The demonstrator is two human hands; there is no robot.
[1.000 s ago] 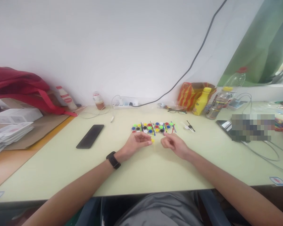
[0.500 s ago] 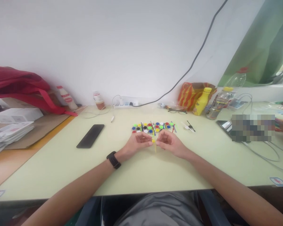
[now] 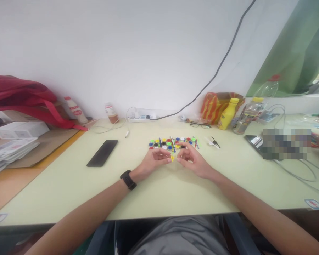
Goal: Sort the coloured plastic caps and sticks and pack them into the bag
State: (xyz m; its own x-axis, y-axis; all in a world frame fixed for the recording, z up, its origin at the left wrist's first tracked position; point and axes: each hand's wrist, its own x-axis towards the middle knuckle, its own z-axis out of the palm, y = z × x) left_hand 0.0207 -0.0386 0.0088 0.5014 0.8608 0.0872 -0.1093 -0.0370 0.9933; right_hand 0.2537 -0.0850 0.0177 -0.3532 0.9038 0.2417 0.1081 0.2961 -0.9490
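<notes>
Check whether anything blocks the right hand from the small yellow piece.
Nothing visible does. The left hand pinches the yellow piece at its fingertips; the right hand is just beside it, across a narrow gap.

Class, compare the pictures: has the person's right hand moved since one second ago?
Yes: against the rows of coloured discs, the right hand has reached left, closer to the yellow piece in the left hand.

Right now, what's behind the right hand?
Coloured discs and thin sticks show beyond the right hand on the tabletop; the hand overlaps their near edge. Whatever it covers can't be seen.
</notes>
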